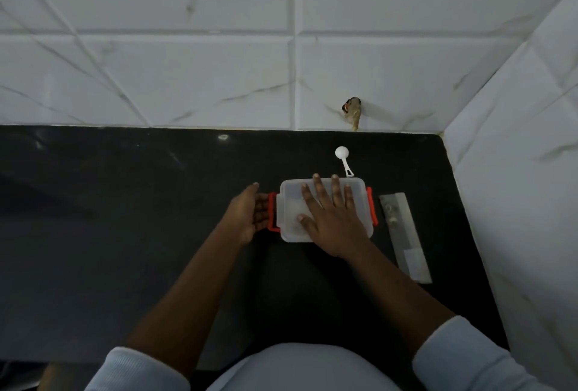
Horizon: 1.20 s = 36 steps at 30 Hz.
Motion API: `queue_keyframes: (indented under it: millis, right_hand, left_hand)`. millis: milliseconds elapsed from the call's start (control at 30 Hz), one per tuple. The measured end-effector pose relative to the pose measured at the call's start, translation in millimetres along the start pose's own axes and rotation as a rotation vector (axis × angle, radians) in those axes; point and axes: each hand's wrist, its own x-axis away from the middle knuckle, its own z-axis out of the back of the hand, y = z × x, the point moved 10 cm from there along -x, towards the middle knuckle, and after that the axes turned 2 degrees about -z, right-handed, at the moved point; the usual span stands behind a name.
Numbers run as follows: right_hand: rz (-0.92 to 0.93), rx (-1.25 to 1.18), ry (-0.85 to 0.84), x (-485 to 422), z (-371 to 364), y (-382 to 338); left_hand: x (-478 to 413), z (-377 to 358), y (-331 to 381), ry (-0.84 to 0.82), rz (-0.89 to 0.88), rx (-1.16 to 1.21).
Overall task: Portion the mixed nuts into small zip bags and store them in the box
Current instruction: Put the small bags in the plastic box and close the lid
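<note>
While the right hand [334, 225] lies flat on the lid of the box [291, 203], fingers straight and spread and reaching to its far edge, the left hand [250, 215] stands on its side just left of the box. Its palm faces the red left clip [271, 218] and its straight fingers touch it. Neither hand is curled round anything.

The box is a frosted plastic one with its lid on, and it sits flat on the black desk [125, 234] in front of the person. The red right clip [370, 200] shows at the opposite end. What lies inside cannot be made out through the lid.

Just behind the box a small white scoop [343, 159] lies on the desk, bowl toward the wall. To the right of the box, close but apart, lies a long flat clear packet [403, 234] with a few small pieces near its far end. White marbled wall tiles [187, 78] rise behind and to the right, and one has a broken hole [352, 110] near the desk's edge.
</note>
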Motion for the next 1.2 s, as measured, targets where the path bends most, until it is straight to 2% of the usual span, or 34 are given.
queue_keyframes:
  millis: [433, 567, 633, 700, 767, 833, 867, 933, 1033, 1100, 1200]
  right_hand:
    - [0.033, 0.018, 0.007, -0.3, -2.5, -4.4]
    - [0.028, -0.008, 0.021, 0.4, 0.4, -6.5]
    - [0.005, -0.100, 0.041, -0.4, 4.9, -2.8]
    - [-0.017, -0.363, 0.195, 6.8, 27.5, 4.0]
    - [-0.092, -0.630, 0.482, 27.3, 55.9, 26.0]
    - [-0.212, -0.665, 0.695, 52.1, 69.2, 52.3]
    - [-0.284, -0.643, 0.739, 60.5, 68.6, 64.4]
    - [-0.449, -0.636, 0.729, 69.5, 60.3, 85.9]
    - [-0.630, -0.848, 0.525, 68.4, 29.0, 102.9]
    - [-0.613, -1.011, 0.390, 64.6, 13.7, 94.7]
    - [-0.555, -1.126, 0.369, 61.8, 14.1, 82.7]
  left_hand:
    - [19.7, -21.4, 32.1, 0.099, -0.210, -0.175]
    - [17.6, -16.6, 39.8, 0.050, -0.213, -0.250]
    - [13.0, -13.4, 40.0, 0.050, -0.241, -0.320]
    - [8.4, -7.6, 37.5, 0.103, -0.281, -0.384]
    - [2.0, -3.0, 31.9, 0.162, -0.310, -0.426]
    - [2.8, -3.8, 24.5, 0.179, -0.327, -0.434]
    - [2.4, -6.0, 19.7, 0.169, -0.330, -0.414]
    - [1.4, -14.7, 10.4, 0.111, -0.343, -0.353]
    - [-1.9, -34.5, -0.5, -0.016, -0.371, -0.290]
    - [-4.4, -44.1, -7.3, -0.063, -0.400, -0.277]
    - [-5.1, -39.1, -8.5, 0.002, -0.475, -0.250]
